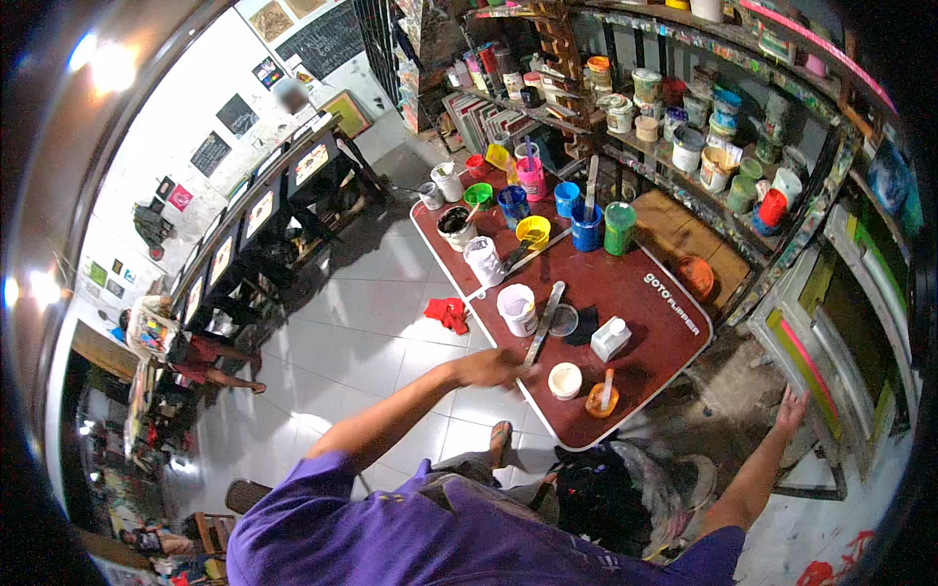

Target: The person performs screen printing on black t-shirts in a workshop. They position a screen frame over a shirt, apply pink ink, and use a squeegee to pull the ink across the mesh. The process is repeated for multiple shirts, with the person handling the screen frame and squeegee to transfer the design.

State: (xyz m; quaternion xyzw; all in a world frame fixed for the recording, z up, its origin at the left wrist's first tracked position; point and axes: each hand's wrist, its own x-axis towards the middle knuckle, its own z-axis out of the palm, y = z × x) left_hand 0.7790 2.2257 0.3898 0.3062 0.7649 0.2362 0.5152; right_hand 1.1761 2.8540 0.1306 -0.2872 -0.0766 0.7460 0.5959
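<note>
My left hand (491, 368) is over the left edge of the dark red table (645, 376). Its fingers are smeared by motion beside the lower end of a long flat metal spatula (545, 322); whether they touch it I cannot tell. Near that spatula stand a white tub (517, 311), a clear round lid (564, 320) and a white bottle (610, 338). Closer to me are an open tub of cream-coloured paste (565, 381) and an orange pot (601, 400) with a stick in it. Out to the right, my right hand (790, 410) reaches with fingers stretched against the leaning screen-printing frames (806, 366).
Several paint pots, including a blue bucket (586, 230) and green container (618, 230), crowd the table's far half. Shelves of paint tubs (687, 148) rise behind. A red cloth (447, 314) lies on the tiled floor. Another person (200, 361) is by the long bench at left.
</note>
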